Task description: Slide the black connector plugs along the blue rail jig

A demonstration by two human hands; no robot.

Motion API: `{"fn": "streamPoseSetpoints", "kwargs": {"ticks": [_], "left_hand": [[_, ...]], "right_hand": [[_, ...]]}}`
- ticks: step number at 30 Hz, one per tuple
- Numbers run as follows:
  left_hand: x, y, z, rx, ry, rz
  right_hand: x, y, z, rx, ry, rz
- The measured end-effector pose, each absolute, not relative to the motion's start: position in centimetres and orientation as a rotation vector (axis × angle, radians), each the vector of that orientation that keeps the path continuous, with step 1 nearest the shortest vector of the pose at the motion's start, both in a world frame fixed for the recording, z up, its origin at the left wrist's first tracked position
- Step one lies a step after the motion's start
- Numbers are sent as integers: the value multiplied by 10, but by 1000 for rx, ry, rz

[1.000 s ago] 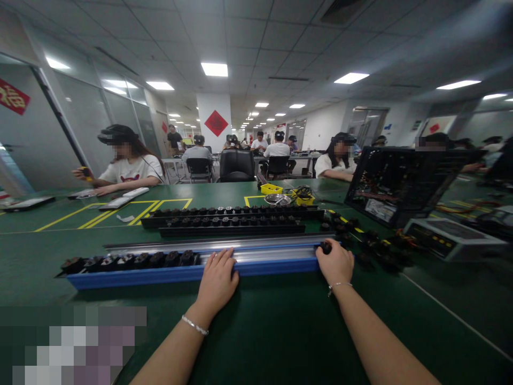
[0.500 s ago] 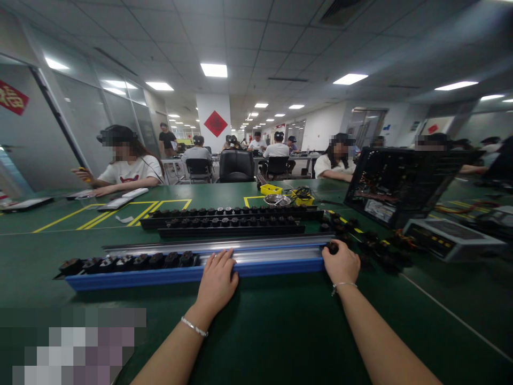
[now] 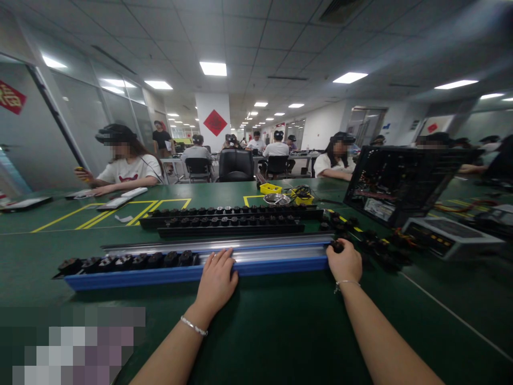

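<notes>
A long blue rail with a silvery channel lies across the green table, with several black modules seated in its left part. My left hand rests on the middle of the rail, fingers stretched out over the channel, holding nothing. At the rail's right end my right hand pinches a small black module between thumb and fingers. Part of that module is hidden by the fingers.
Two black rails full of modules lie behind. Loose black modules, a power supply box and an open computer case stand right. A yellow bin and metal dish sit farther back. Several people sit beyond.
My right hand has moved slightly to the right with the black module, out to the rail's end. My left hand has stayed on the rail.
</notes>
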State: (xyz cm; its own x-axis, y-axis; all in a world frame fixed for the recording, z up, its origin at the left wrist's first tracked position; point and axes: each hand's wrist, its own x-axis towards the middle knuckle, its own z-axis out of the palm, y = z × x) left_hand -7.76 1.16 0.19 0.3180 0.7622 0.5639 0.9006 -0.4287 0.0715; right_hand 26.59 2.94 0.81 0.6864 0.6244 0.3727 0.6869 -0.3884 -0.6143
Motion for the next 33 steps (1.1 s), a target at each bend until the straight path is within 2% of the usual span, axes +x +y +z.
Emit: {"fn": "streamPoseSetpoints", "kwargs": {"ticks": [9,33], "left_hand": [[-78,11,2,-2336,-1510,-786],[-77,11,3,-2341,-1515,-782]], "right_hand": [[267,26,14,-2125,-894,41],[283,29,10,-2094,-822,-14]]}}
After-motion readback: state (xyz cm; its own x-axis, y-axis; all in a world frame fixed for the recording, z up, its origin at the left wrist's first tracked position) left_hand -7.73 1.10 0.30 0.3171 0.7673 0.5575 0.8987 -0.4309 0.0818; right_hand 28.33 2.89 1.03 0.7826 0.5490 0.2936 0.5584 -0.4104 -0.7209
